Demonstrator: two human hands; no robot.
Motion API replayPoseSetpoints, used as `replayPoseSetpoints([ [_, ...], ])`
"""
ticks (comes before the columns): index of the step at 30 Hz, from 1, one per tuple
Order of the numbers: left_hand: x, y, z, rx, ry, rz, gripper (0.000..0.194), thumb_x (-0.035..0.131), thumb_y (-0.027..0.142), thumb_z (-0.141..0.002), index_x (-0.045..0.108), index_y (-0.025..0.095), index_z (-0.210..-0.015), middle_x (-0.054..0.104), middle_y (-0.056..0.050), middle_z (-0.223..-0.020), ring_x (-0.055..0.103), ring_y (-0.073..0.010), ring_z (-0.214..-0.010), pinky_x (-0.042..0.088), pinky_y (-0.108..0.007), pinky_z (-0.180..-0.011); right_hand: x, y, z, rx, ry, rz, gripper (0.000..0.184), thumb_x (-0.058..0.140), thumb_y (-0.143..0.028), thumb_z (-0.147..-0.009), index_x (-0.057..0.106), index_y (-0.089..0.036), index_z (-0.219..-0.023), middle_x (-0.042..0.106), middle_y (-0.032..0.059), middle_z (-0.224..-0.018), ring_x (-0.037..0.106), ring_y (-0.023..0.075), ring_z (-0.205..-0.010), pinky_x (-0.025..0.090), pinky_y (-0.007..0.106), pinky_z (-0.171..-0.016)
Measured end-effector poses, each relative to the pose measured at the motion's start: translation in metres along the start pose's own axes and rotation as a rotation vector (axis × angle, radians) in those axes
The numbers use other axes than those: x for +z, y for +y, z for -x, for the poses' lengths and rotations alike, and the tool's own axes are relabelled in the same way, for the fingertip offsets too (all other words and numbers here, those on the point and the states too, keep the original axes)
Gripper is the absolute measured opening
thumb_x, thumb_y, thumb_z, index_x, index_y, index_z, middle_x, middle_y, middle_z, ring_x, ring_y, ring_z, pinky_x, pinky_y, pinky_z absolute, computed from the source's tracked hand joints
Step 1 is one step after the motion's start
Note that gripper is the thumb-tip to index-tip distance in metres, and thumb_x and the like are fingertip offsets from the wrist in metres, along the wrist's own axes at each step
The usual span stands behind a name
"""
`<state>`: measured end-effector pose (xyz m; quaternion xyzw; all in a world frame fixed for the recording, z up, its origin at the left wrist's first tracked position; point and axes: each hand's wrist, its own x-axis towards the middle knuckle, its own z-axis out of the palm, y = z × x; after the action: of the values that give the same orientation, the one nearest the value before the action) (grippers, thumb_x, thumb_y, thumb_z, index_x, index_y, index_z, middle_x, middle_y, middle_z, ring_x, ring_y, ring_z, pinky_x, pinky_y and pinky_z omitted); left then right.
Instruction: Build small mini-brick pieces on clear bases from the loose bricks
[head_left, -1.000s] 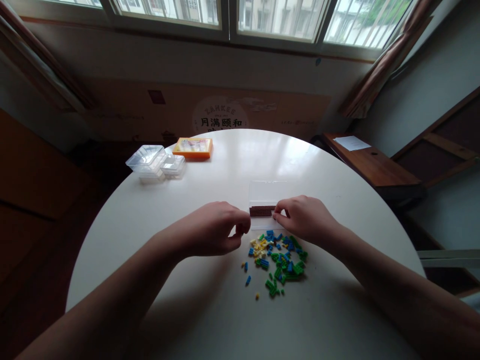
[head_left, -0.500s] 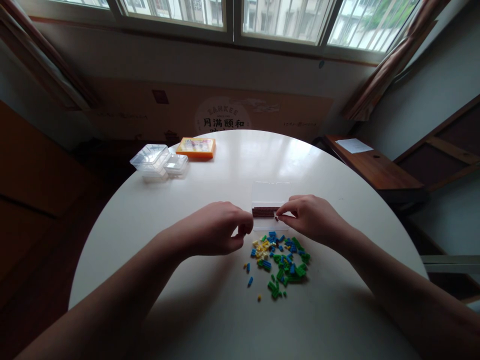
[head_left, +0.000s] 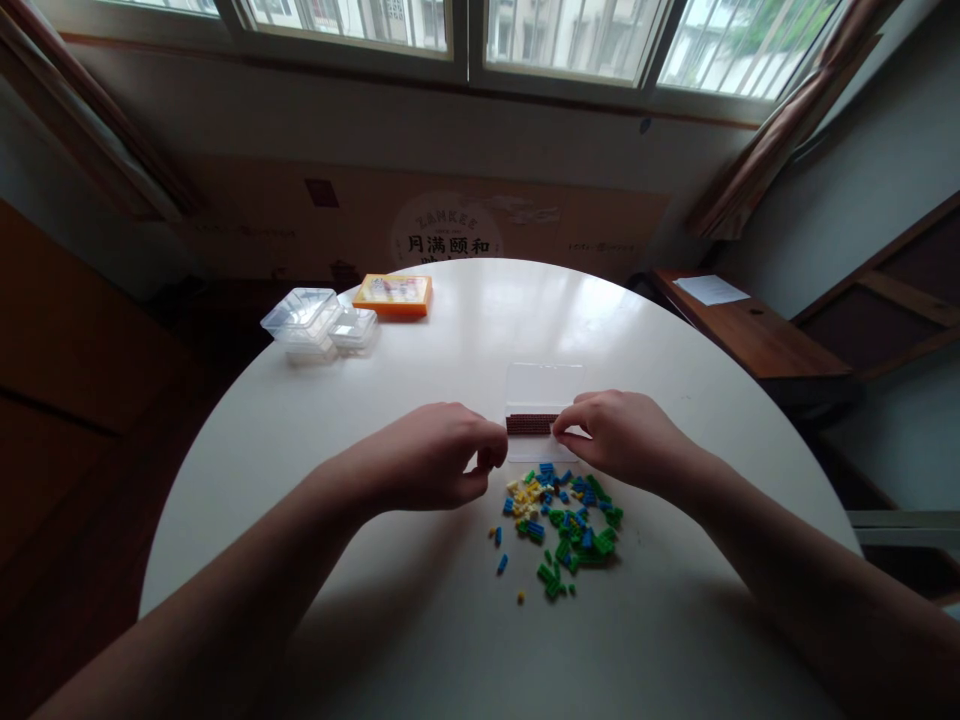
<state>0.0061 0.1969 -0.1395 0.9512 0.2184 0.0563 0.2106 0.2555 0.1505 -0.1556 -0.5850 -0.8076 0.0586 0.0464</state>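
A clear plastic box (head_left: 544, 384) lies with its lid open on the table, holding a block of dark brown toy bricks (head_left: 528, 424) in tight rows. At the right end of those rows, my right hand (head_left: 616, 432) pinches with thumb and index finger; a small brown brick showed at these fingertips a moment ago and is now mostly covered. My left hand (head_left: 455, 455) is curled at the left edge of the box, thumb and fingers closed, their contents hidden. Just in front lies a loose pile of green, blue and yellow toy bricks (head_left: 589, 540).
Clear plastic containers (head_left: 301, 314) stand at the back left of the round white table (head_left: 420, 620), beside an orange box (head_left: 393, 297). A wooden side table (head_left: 780, 335) with a paper sheet (head_left: 711, 290) is beyond the right edge.
My right fingertips have closed in on the right end of the brown rows, covering the small brown brick seen there. My left hand stays almost still.
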Motion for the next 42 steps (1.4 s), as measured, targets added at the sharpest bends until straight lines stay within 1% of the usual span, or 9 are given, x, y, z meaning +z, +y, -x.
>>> replayPoseSetpoints([
  [5, -0.001, 0.0, 0.0, -0.006, -0.019, 0.009, 0.016, 0.058, 0.008, -0.073, 0.063, 0.02, -0.08, 0.066, 0.002, -0.076, 0.055, -0.0104, -0.062, 0.038, -0.021, -0.059, -0.003, -0.003, 0.001, 0.024, 0.003, 0.119, 0.02, 0.057, -0.028, -0.087, 0.077, -0.03, -0.087, 0.073, -0.0007, -0.087, 0.062, 0.0152, -0.073, 0.031, 0.026, -0.056],
  [9, -0.001, 0.0, -0.001, -0.018, -0.023, 0.009, 0.015, 0.058, 0.008, -0.073, 0.064, 0.02, -0.08, 0.066, 0.003, -0.076, 0.054, -0.0105, -0.062, 0.038, -0.021, -0.059, -0.001, -0.006, 0.001, 0.005, 0.012, 0.127, 0.02, 0.056, -0.027, -0.087, 0.076, -0.029, -0.085, 0.073, -0.0011, -0.085, 0.061, 0.0139, -0.069, 0.028, 0.026, -0.054],
  [14, 0.0, 0.0, -0.001, -0.005, -0.013, 0.009, 0.016, 0.059, 0.007, -0.072, 0.064, 0.02, -0.08, 0.066, 0.002, -0.075, 0.055, -0.0106, -0.062, 0.038, -0.021, -0.06, 0.0, -0.004, 0.002, -0.016, 0.043, 0.069, 0.019, 0.058, -0.026, -0.088, 0.076, -0.03, -0.087, 0.073, -0.0028, -0.086, 0.061, 0.0128, -0.069, 0.031, 0.025, -0.055],
  [19, 0.0, 0.0, 0.0, 0.0, -0.002, 0.009, 0.016, 0.058, 0.007, -0.072, 0.063, 0.02, -0.08, 0.066, 0.003, -0.075, 0.054, -0.0102, -0.062, 0.038, -0.021, -0.059, -0.007, 0.004, 0.005, 0.044, 0.125, 0.02, 0.017, 0.06, -0.028, -0.088, 0.077, -0.03, -0.091, 0.074, -0.0029, -0.088, 0.064, 0.0142, -0.074, 0.035, 0.025, -0.06],
  [25, 0.0, -0.001, -0.001, -0.015, -0.018, 0.009, 0.015, 0.058, 0.009, -0.073, 0.064, 0.021, -0.08, 0.066, 0.002, -0.077, 0.056, -0.0109, -0.064, 0.038, -0.021, -0.06, -0.006, 0.001, 0.001, 0.062, -0.005, 0.023, 0.018, 0.06, -0.026, -0.086, 0.077, -0.031, -0.089, 0.074, -0.0029, -0.089, 0.063, 0.0151, -0.077, 0.037, 0.026, -0.062],
  [29, 0.0, 0.0, 0.0, -0.017, -0.025, 0.002, 0.015, 0.059, 0.009, -0.074, 0.065, 0.021, -0.081, 0.067, 0.002, -0.077, 0.056, -0.0113, -0.064, 0.039, -0.022, -0.06, -0.003, -0.001, -0.001, 0.08, -0.045, 0.038, 0.019, 0.059, -0.028, -0.085, 0.077, -0.031, -0.089, 0.073, -0.0021, -0.088, 0.063, 0.0163, -0.078, 0.037, 0.027, -0.062],
  [34, 0.0, 0.0, 0.0, -0.023, -0.028, -0.005, 0.015, 0.059, 0.01, -0.073, 0.065, 0.021, -0.081, 0.067, 0.002, -0.078, 0.056, -0.0114, -0.065, 0.039, -0.022, -0.06, 0.0, -0.002, -0.003, 0.099, -0.041, 0.045, 0.02, 0.058, -0.031, -0.085, 0.077, -0.031, -0.086, 0.073, -0.0016, -0.086, 0.063, 0.0161, -0.075, 0.036, 0.027, -0.059],
  [38, 0.0, 0.0, 0.0, -0.023, -0.026, 0.0, 0.015, 0.059, 0.01, -0.073, 0.065, 0.021, -0.081, 0.067, 0.002, -0.078, 0.056, -0.0115, -0.064, 0.039, -0.022, -0.06, 0.004, -0.003, -0.005, 0.113, -0.006, 0.028, 0.02, 0.058, -0.033, -0.086, 0.077, -0.029, -0.086, 0.073, -0.0005, -0.084, 0.062, 0.0149, -0.072, 0.035, 0.026, -0.056],
  [42, -0.001, 0.002, -0.001, -0.036, -0.033, -0.005, 0.016, 0.06, 0.009, -0.073, 0.066, 0.021, -0.081, 0.067, 0.001, -0.076, 0.057, -0.0121, -0.064, 0.04, -0.022, -0.06, 0.008, -0.002, -0.006, 0.094, 0.033, 0.023, 0.021, 0.056, -0.032, -0.087, 0.077, -0.028, -0.089, 0.072, 0.0004, -0.083, 0.061, 0.0143, -0.069, 0.034, 0.025, -0.055],
])
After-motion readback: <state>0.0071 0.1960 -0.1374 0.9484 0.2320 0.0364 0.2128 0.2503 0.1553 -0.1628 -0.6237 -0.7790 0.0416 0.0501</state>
